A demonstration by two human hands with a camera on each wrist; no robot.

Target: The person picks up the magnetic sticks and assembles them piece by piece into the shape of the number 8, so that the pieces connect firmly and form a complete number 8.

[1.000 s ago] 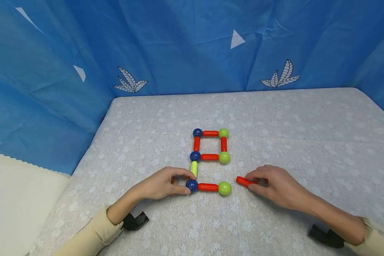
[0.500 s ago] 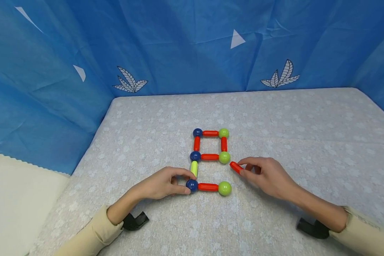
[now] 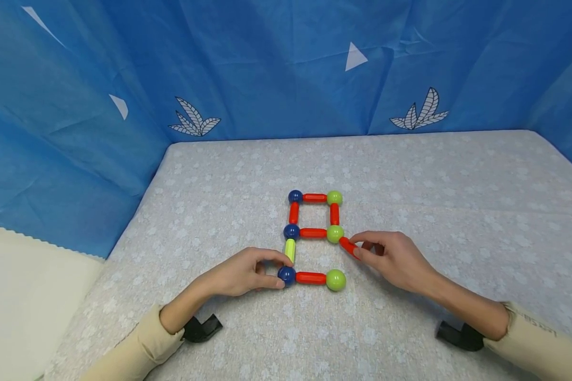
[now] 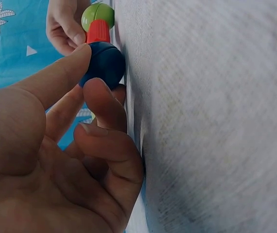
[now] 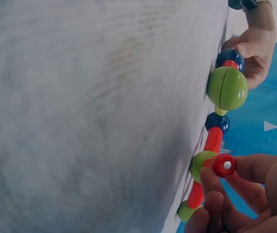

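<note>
My left hand [image 3: 246,272] pinches the near blue ball [image 3: 286,275] between thumb and fingers. From that ball a red rod [image 3: 311,278] runs right to a green ball [image 3: 336,280], and a yellow-green rod [image 3: 290,251] runs away to the middle blue ball [image 3: 292,232]. My right hand [image 3: 394,259] pinches a loose red magnetic rod [image 3: 348,246], held slantwise. Its far end meets the middle green ball [image 3: 335,233]; whether they touch is hard to tell. In the right wrist view the free end of the red rod [image 5: 224,165] shows a pale dot.
Beyond the hands, red rods [image 3: 314,198] join a far blue ball [image 3: 295,197] and a far green ball [image 3: 334,198] into a square with the middle balls. A patterned grey cloth [image 3: 219,185] covers the table, and a blue curtain [image 3: 286,69] hangs behind.
My right hand has moved away from me and left, bringing the red rod from beside the near green ball up to the middle one. The left hand stays on the blue ball.
</note>
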